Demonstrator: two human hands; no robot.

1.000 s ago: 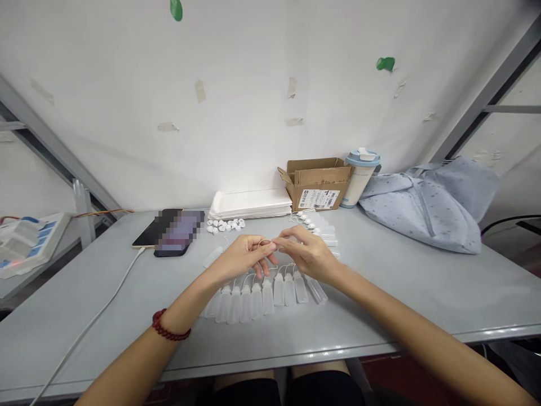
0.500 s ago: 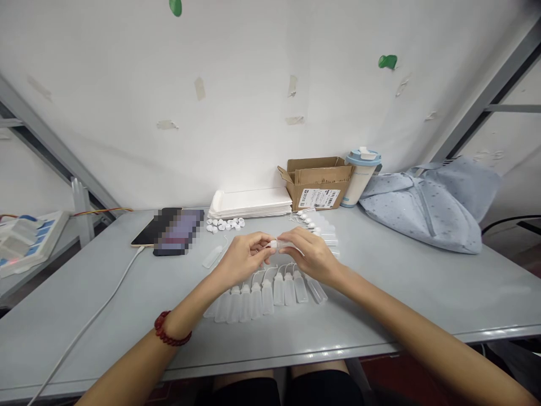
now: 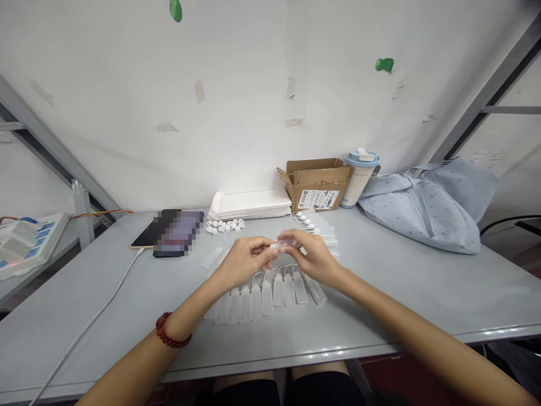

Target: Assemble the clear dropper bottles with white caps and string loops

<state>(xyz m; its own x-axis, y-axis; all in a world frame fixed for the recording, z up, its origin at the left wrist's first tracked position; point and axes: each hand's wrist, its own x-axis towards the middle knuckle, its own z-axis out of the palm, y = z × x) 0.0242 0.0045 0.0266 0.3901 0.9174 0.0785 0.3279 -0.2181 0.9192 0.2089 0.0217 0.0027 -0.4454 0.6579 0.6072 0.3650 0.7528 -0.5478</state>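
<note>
My left hand [image 3: 245, 260] and my right hand [image 3: 308, 255] meet above the grey table [image 3: 401, 287], both pinched on one small clear plastic bottle [image 3: 284, 244] held sideways between the fingertips. Just below the hands lies a row of several similar translucent bottles [image 3: 262, 293] with looped tethered caps. More such bottles [image 3: 316, 225] lie behind the right hand. One loose bottle [image 3: 212, 257] lies left of my left hand. A cluster of small white caps [image 3: 225, 225] sits farther back.
A phone on a dark tablet [image 3: 171, 231] with a white cable [image 3: 91, 321] lies at the left. A stack of white trays [image 3: 251, 204], an open cardboard box [image 3: 316, 183], a lidded cup [image 3: 359, 177] and a light blue bag [image 3: 426, 206] line the wall.
The small piece pinched between my fingertips a second ago now shows as a clear bottle held sideways. Both hands have stayed in the same spot above the row.
</note>
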